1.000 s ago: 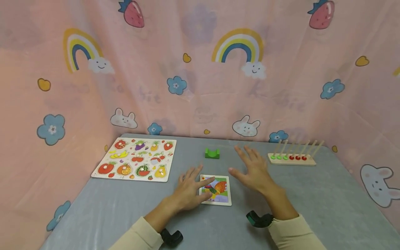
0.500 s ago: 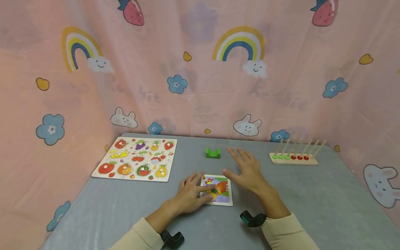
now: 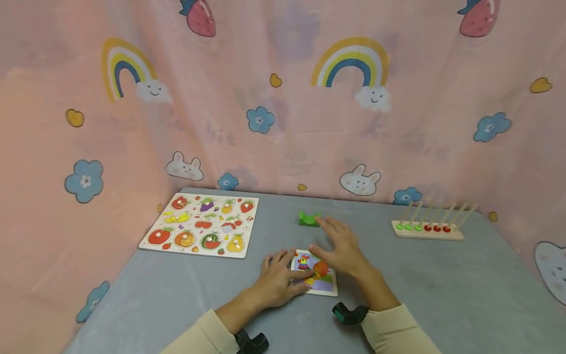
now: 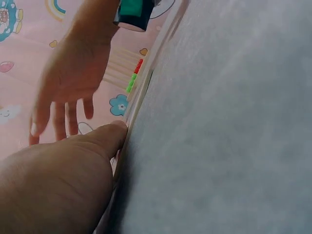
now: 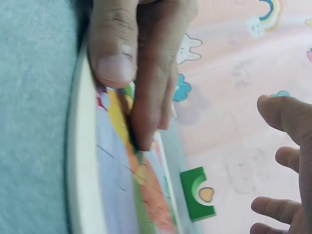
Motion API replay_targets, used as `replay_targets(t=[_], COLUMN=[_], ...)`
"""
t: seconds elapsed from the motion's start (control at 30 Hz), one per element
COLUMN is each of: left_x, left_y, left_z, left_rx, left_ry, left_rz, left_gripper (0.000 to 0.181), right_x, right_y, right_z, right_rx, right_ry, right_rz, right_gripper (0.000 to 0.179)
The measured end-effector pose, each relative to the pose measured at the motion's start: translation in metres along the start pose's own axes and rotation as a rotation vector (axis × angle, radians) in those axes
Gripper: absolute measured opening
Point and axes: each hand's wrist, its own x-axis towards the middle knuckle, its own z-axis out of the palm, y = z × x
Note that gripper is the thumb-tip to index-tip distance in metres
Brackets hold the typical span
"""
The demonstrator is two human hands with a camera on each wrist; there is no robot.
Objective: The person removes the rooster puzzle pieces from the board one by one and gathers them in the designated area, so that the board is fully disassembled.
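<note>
A small square picture puzzle (image 3: 325, 285), showing a colourful bird inside a pale frame, lies on the grey table. My left hand (image 3: 279, 281) rests over its left side, fingers spread, with thumb and index finger extended across the picture. Seen from the left wrist, the thumb (image 4: 109, 136) lies along the puzzle's edge. My right hand (image 3: 342, 250) hovers at the upper right corner of the puzzle, fingers spread and holding nothing. Its fingertips overlap a green block (image 3: 307, 219) with a curved notch, which stands behind; the right wrist view shows a gap between them.
A fruit puzzle board (image 3: 201, 226) with knobbed pieces lies at the back left. On the back right stands a wooden peg rack (image 3: 429, 233) with green and red beads. A pink patterned curtain (image 3: 292, 142) hangs behind the table.
My right hand has moved left and closer to the bird puzzle, its fingers now overlapping the green block in the head view. The left hand has stayed on the puzzle. The view has shifted slightly.
</note>
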Motion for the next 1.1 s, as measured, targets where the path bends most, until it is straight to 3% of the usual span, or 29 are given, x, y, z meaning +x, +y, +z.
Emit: replay_targets(t=[0.2, 0.47, 0.87, 1.1], left_x=[0.001, 0.000, 0.000, 0.000], left_y=[0.003, 0.003, 0.000, 0.001], left_z=[0.001, 0.002, 0.000, 0.000], left_rx=[0.008, 0.006, 0.022, 0.022], left_ry=[-0.011, -0.005, 0.002, -0.003], left_rz=[-0.016, -0.030, -0.029, -0.026], left_gripper=[0.034, 0.031, 0.030, 0.030], right_x=[-0.002, -0.007, -0.005, -0.006], right_y=[0.008, 0.014, 0.006, 0.002], right_z=[0.018, 0.035, 0.043, 0.044], right_rx=[0.088, 0.099, -0.009, -0.022], right_ry=[0.017, -0.066, -0.111, -0.126], right_rz=[-0.002, 0.000, 0.043, 0.066], right_gripper=[0.064, 0.056, 0.025, 0.017])
